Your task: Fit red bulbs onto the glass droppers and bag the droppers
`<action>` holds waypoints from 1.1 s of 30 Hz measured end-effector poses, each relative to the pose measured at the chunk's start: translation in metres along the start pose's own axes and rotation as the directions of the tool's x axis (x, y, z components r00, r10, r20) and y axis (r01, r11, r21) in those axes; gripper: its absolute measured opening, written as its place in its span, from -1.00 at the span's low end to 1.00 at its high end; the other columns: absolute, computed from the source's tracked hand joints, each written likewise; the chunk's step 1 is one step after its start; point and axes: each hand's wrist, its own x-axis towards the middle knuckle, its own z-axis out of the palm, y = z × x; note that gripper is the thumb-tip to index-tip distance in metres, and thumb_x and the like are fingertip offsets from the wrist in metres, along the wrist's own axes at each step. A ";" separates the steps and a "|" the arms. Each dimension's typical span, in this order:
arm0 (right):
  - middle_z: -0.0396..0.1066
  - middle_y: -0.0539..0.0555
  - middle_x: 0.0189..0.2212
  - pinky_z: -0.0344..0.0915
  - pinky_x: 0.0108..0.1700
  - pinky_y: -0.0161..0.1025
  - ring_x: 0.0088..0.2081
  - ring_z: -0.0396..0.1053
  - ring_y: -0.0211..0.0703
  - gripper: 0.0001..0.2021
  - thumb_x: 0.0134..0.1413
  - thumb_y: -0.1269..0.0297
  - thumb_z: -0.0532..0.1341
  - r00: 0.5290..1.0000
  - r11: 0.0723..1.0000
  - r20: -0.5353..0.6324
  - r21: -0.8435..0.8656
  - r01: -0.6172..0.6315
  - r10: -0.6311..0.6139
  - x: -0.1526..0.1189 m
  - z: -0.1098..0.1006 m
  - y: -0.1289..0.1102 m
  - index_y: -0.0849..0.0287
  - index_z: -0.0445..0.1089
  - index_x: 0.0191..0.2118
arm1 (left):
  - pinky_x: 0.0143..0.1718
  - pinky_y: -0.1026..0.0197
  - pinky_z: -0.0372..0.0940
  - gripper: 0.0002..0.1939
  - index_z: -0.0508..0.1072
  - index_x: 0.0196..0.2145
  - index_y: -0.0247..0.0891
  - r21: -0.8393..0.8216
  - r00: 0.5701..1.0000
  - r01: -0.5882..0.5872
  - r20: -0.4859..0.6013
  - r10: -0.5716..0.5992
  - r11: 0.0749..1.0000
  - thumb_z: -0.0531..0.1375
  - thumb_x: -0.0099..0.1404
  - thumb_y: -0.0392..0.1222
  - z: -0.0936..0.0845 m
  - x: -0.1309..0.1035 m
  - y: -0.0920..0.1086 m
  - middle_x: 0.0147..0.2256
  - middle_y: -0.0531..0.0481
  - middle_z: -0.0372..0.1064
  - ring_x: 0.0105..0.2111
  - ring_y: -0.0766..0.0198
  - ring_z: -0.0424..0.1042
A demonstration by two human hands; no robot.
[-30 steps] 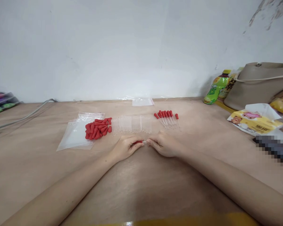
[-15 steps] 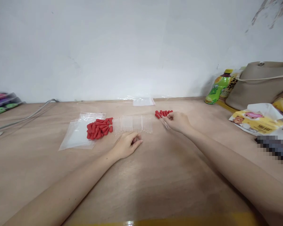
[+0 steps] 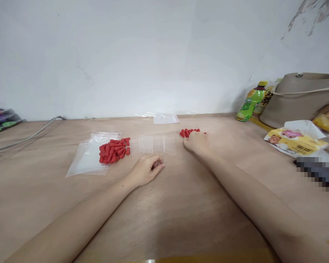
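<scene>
My left hand (image 3: 149,170) rests on the table with its fingers curled in, and nothing shows in it. Just beyond it lies a row of thin clear plastic sticks (image 3: 164,144), side by side. A heap of red teardrop-shaped pieces (image 3: 112,151) sits left of the row, partly on clear zip bags (image 3: 84,160). My right hand (image 3: 197,142) is back-up over the right end of a smaller row of red pieces (image 3: 186,132). Its thumb points at them. The other fingers are hidden beneath the hand, along with anything they hold.
Another small clear bag (image 3: 166,119) lies by the wall. On the right stand a green-labelled bottle (image 3: 250,104) and a grey-beige bag (image 3: 296,96), with a tissue pack (image 3: 296,138) and a pixelated dark object (image 3: 318,173) nearer. A grey cable (image 3: 35,133) runs along the left.
My right hand has turned over and shifted slightly left onto the small red row. The clear sticks that stuck out from its fingers no longer show. My left hand stays put.
</scene>
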 end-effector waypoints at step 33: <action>0.40 0.12 -0.49 -0.08 -0.15 -0.08 -0.38 0.30 -0.11 -0.72 -0.01 0.18 -0.01 0.988 0.986 -0.048 0.068 0.151 -0.148 -0.024 0.010 -0.022 0.18 0.39 -0.45 | 0.06 -0.14 -0.07 -0.35 0.00 0.18 -0.10 0.375 0.926 0.349 0.004 -0.378 0.859 -0.16 0.22 0.23 -0.002 0.010 -0.025 0.22 -0.19 -0.18 0.17 -0.17 -0.15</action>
